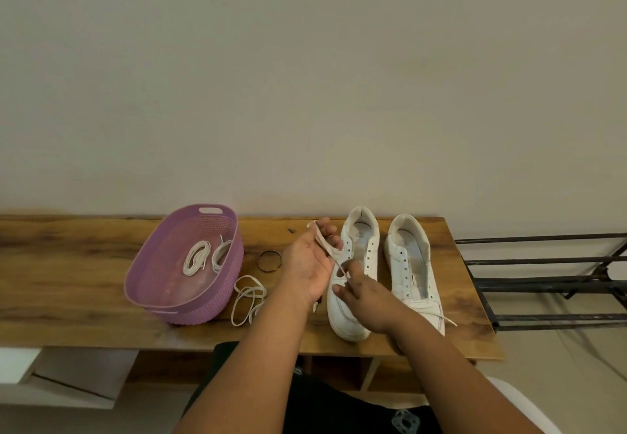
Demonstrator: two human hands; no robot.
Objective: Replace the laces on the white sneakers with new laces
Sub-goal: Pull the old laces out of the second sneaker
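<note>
Bare tabletop (68, 264) left of basket (163, 284)

The right hand (364, 301) covers the front eyelets of the left sneaker (353, 274), so how far its lace (327, 247) is threaded cannot be told. A small dark speck (291, 230) on the table (68, 264) is too small to identify, and both forearms are cut off by the bottom edge

Both forearms are bare to the lower edge of the frame, with no sleeves showing, and the left hand (307, 260) and right hand (364, 301) wear no gloves. At the bottom centre of the frame the person wears dark black clothing with a small pale grey printed design.
</note>
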